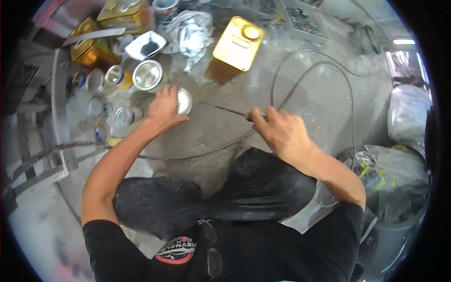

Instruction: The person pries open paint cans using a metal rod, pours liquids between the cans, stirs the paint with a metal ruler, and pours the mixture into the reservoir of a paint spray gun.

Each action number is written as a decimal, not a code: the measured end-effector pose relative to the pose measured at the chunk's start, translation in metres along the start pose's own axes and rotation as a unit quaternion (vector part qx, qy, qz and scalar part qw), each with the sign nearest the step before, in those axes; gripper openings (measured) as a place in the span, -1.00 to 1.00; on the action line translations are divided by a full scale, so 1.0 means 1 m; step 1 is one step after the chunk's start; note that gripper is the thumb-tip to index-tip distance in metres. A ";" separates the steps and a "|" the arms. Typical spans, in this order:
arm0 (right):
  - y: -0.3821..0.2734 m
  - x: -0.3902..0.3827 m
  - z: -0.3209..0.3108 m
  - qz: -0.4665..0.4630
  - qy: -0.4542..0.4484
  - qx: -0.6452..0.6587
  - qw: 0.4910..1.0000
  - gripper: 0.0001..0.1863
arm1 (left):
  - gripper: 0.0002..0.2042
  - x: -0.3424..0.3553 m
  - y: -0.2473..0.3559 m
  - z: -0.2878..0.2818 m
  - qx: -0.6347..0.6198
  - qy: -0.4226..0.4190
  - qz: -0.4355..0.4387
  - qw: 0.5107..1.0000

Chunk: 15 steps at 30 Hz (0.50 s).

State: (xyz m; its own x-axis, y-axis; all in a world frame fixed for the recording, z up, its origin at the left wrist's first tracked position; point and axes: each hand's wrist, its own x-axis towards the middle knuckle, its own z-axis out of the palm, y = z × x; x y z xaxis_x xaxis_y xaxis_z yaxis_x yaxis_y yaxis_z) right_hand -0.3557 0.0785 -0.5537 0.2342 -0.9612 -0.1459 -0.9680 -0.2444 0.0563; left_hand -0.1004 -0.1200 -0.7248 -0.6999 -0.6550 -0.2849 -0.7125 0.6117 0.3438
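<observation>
My left hand (163,105) grips a round silver-topped can (184,102) on the floor, its fingers over the can's left side. My right hand (277,127) holds a long thin dark tool (223,108) by its handle (248,116); the shaft points left toward the can, its tip short of it. Just beyond my left hand stands an open silver tin (147,74). A tall gold rectangular can (235,43) stands upright farther forward.
Several small cans (124,117) stand at left, with gold cans (89,49), a white tray (141,43) and crumpled plastic (192,33) behind. Hoses (352,117) cross the floor. A metal tray (303,21) lies at the back; bags (401,183) crowd the right.
</observation>
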 end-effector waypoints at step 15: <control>0.004 0.000 -0.024 0.039 -0.036 -0.012 0.999 -0.54 | 0.19 0.009 0.017 -0.026 -0.023 -0.012 0.023 0.999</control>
State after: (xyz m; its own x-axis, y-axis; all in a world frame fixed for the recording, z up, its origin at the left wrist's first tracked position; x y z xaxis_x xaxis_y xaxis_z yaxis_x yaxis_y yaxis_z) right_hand -0.3575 0.0747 -0.5299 0.1498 -0.9660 -0.2108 -0.9805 -0.1725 0.0939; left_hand -0.1174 -0.1273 -0.6982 -0.7330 -0.6160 -0.2884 -0.6769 0.6190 0.3983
